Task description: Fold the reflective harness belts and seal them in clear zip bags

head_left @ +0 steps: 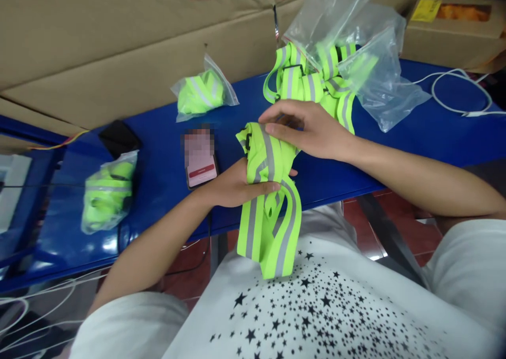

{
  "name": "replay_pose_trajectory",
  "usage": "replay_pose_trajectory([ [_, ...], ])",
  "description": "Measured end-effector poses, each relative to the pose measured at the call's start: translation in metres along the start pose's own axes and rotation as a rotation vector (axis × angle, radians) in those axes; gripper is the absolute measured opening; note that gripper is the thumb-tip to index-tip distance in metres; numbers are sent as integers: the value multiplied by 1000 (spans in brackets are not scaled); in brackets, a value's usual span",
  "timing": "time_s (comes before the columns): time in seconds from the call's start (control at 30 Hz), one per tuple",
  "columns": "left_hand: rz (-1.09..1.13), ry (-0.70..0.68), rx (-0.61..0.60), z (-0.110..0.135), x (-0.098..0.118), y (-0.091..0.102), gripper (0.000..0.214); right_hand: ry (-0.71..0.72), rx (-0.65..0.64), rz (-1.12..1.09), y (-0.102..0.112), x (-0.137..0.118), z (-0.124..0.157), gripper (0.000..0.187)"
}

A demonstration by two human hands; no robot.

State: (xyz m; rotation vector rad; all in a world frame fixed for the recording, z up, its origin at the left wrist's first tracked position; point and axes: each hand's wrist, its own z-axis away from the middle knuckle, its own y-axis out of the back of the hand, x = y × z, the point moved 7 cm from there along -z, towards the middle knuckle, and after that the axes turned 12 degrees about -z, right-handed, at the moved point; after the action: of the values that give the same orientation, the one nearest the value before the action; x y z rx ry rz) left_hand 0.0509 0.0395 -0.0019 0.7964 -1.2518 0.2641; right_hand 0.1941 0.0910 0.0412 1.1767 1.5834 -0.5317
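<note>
Cardboard (138,42) lines the back of a glossy blue table (158,190), where a phone (201,164) lies beyond the left forearm. 2 bagged bundles, the far bundle (200,93) and the left bundle (108,193), rest on the surface, while loose straps (290,82) sit behind the right hand (312,124), beside a clear plastic bag (383,95).

Between the 2 hands, at the table's near edge, is a yellow-green reflective strap (271,156), gathered into folds. Its long axis runs from the right fingertips down toward the white shirt (336,290), with loops hanging below the left hand (233,185). That left hand grasps the middle from the side, thumb across the front and fingertips showing past the opposite edge. The right hand, nearer the upper end, touches the top fold with its thumb; whether it pinches the fabric, I cannot tell.
</note>
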Motion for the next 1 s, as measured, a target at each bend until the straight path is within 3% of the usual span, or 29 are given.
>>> replay_pose_trajectory([
  [0.17, -104, -55, 19, 0, 3, 2, 32, 26, -276, 143, -18, -2, 7, 50],
  [0.27, -258, -161, 82, -1, 9, 7, 28, 25, -402, 201, -31, -4, 13, 61],
  [0.43, -487, -337, 124, 1, 14, 5, 19, -7, -426, 232, -42, 8, 16, 85],
  [0.6, -654, -363, 129, 7, 13, 2, 17, 24, -424, 178, -48, 12, 18, 94],
  [0.73, -440, -216, 139, 2, 9, 8, 24, 4, -294, 189, -42, 10, 15, 82],
  [0.9, 151, 132, 199, -1, -9, 11, 30, 38, -177, 264, -35, 4, 12, 73],
  [1.0, 465, 315, 129, 1, -14, 1, 37, 95, -122, 313, -31, 0, 11, 66],
])
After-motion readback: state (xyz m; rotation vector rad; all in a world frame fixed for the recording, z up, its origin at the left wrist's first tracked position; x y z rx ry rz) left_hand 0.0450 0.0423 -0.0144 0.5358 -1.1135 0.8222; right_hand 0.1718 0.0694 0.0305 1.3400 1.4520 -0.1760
